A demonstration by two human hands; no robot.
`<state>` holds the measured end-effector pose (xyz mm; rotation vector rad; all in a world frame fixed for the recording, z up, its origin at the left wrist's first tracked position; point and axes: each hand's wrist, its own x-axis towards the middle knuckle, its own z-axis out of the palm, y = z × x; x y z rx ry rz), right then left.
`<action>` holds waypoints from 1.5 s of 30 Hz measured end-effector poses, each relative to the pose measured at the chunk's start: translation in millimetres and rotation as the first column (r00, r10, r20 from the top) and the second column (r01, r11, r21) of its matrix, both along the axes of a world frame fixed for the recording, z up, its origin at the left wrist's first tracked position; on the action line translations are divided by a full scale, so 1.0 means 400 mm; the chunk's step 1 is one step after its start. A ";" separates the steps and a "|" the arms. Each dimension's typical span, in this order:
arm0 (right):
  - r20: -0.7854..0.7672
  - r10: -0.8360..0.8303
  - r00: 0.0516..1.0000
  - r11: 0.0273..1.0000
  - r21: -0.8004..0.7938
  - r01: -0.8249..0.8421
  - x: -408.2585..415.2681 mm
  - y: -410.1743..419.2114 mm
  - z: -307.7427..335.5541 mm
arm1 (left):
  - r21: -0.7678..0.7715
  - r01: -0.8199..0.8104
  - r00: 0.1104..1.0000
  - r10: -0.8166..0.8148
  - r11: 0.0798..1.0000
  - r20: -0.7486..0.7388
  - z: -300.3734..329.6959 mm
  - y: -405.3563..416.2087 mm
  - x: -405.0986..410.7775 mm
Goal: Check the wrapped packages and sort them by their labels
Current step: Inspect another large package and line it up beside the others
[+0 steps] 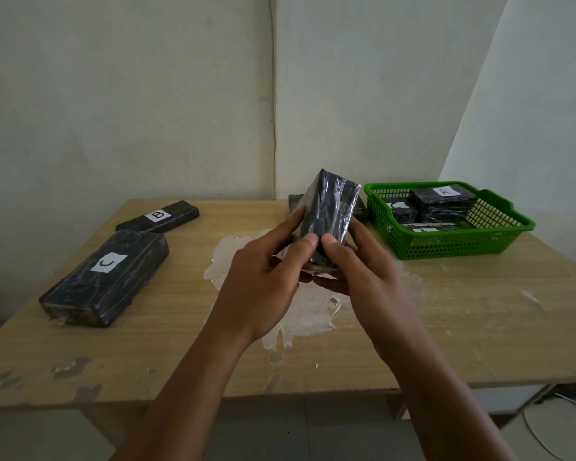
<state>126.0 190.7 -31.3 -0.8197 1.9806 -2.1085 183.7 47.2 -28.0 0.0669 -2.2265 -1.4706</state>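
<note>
Seven wrapped packages (pixel 326 217), one green basket (pixel 453 241), one table (pixel 479 327), two hands (pixel 263 287).

Package (pixel 326 217) between left hand (pixel 266 281) and right hand (pixel 366 271) was black under glossy clear wrap, streaked with pale creases; left of the hands, C package (pixel 103 277) and B package (pixel 157 217) were black with white labels, black letters; right of them, basket (pixel 453 241) was bright green lattice; table (pixel 479 327) was tan woodgrain, blotched white beneath the hands.

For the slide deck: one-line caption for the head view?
Both hands, left hand and right hand, hold a wrapped package above the table, label unseen.
</note>
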 end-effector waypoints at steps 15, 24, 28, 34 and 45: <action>0.029 -0.160 0.987 0.987 -0.015 0.161 -0.013 0.028 0.008 | -0.103 -0.061 0.996 0.054 0.993 -0.067 -0.004 -0.010 0.004; 0.226 -0.059 0.972 0.998 -0.005 0.061 -0.043 0.061 0.036 | -0.079 0.057 0.995 -0.051 0.995 0.084 0.022 -0.045 -0.004; 0.156 -0.199 0.968 0.979 0.072 0.189 -0.046 0.042 0.035 | -0.057 0.022 0.997 -0.018 0.998 0.075 0.025 -0.048 -0.004; -0.074 -0.183 0.980 0.983 -0.031 0.181 -0.031 0.009 0.011 | -0.060 -0.068 0.998 0.069 0.996 0.014 0.016 -0.045 -0.005; -0.038 -0.123 0.992 0.990 -0.074 0.120 -0.044 -0.011 -0.006 | 0.083 -0.105 0.994 0.103 0.991 0.022 0.037 -0.044 -0.008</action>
